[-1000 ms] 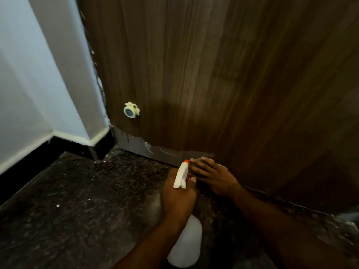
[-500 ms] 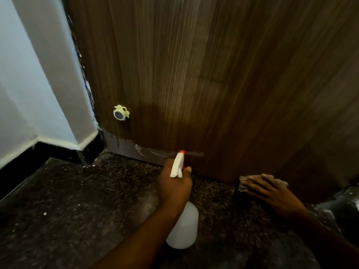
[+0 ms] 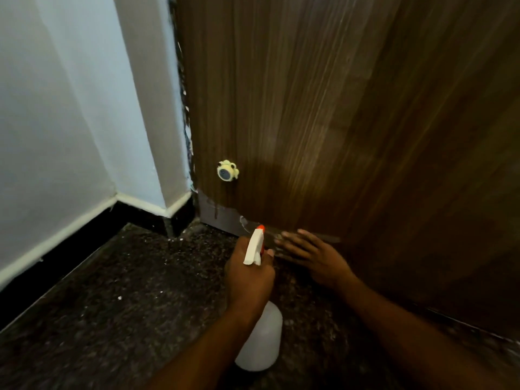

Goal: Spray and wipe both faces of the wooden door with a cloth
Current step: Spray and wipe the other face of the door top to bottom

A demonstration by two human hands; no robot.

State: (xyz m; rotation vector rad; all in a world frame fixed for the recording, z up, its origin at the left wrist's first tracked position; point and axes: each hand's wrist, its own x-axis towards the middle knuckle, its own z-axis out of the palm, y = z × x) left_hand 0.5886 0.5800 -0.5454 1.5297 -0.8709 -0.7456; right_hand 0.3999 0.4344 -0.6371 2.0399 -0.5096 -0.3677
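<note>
The wooden door (image 3: 351,122) fills the right of the view, standing on dark speckled floor (image 3: 112,305); only this one face shows, so the other face's state cannot be judged. Work appears to be at the bottom edge. The left hand (image 3: 247,280) is wrapped around a white spray bottle (image 3: 260,336), nozzle aimed at the door's base. The right hand (image 3: 312,256) lies flat, fingers spread, against the lowest strip, presumably pressing the cloth, which is hidden beneath it.

A dark speckled stone floor (image 3: 107,319) fills the lower frame, white flecks (image 3: 119,298) scattered across it at lower left and centre.
</note>
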